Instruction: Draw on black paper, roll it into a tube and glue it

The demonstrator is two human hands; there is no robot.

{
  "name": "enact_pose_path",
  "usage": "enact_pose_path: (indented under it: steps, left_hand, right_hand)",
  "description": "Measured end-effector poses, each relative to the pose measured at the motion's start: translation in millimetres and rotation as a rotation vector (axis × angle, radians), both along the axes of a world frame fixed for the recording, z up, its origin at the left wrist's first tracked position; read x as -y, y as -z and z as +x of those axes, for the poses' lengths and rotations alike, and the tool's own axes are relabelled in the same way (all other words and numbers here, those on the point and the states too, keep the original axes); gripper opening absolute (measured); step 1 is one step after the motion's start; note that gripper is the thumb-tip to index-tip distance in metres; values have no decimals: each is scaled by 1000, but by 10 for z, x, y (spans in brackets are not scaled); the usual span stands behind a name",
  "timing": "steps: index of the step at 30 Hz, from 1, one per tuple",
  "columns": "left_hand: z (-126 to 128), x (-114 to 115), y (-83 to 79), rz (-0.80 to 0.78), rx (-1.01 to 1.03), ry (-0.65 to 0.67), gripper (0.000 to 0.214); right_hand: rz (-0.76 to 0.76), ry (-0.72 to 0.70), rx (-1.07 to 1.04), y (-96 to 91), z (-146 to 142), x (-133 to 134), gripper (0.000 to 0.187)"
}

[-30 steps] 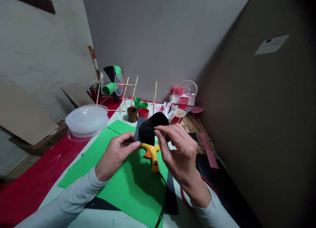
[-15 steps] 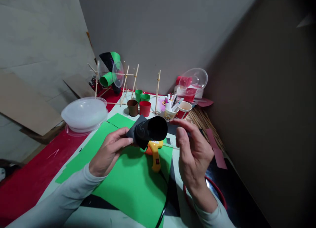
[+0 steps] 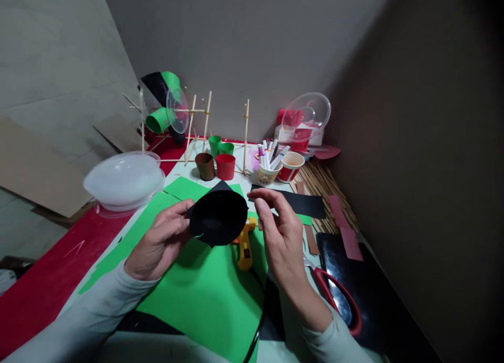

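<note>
My left hand (image 3: pixel 163 239) grips a black paper cup (image 3: pixel 218 219) by its left side, fingers behind and thumb along the edge. Its wide round mouth faces me, and a pointed corner of black paper sticks up behind the rim. Just right of that rim is my right hand (image 3: pixel 281 234), with thumb and forefinger apart and nothing seen between them. Below the cup a yellow glue gun (image 3: pixel 244 247) lies on a green paper sheet (image 3: pixel 205 295), its front end partly hidden by the cup.
Red-handled scissors (image 3: pixel 338 300) lie at right, by black paper strips and brown sticks (image 3: pixel 321 187). Behind stand small paper cups (image 3: pixel 226 167), a cup of markers (image 3: pixel 270 173) and stick frames (image 3: pixel 246 137). Clear plastic lids (image 3: pixel 124 179) are stacked at left.
My left hand has turned the black paper cup so its mouth points toward me, shifting it left. My right hand has moved left too. The camera view has also shifted slightly.
</note>
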State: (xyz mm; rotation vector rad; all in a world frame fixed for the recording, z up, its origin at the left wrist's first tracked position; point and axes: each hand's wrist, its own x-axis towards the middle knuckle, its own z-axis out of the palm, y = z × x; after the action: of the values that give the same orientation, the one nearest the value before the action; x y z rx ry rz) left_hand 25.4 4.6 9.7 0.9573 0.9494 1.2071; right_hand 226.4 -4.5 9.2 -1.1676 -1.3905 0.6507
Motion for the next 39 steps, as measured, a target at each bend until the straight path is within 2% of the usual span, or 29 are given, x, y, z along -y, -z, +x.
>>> enact_pose_path:
  steps: [6, 17, 23, 27, 32, 36, 39]
  left_hand:
    - [35, 39, -33, -67, 28, -37, 21]
    - [-10, 34, -56, -102, 36, -81, 22]
    - [-55, 19, -43, -81, -31, -85, 32]
    - [-85, 7, -10, -59, -66, -121, 30]
    - [-83, -5, 11, -30, -113, -167, 26]
    - [-88, -39, 5, 21, -157, -255, 29]
    - [-82, -16, -16, 139, -198, -396, 25]
  right_hand:
    - [-109, -132, -13, 20, -31, 2, 25]
    - [-122, -237, -58, 8, -60, 31, 29]
    - [6, -179, 2, -12, -87, 98, 22]
    - [102, -147, 52, -31, -103, 111, 20]
    - [140, -104, 113, -33, -116, 106, 21]
    - [126, -1, 157, 14, -125, 82, 23]
    - [125, 113, 185, 61, -127, 47, 23]
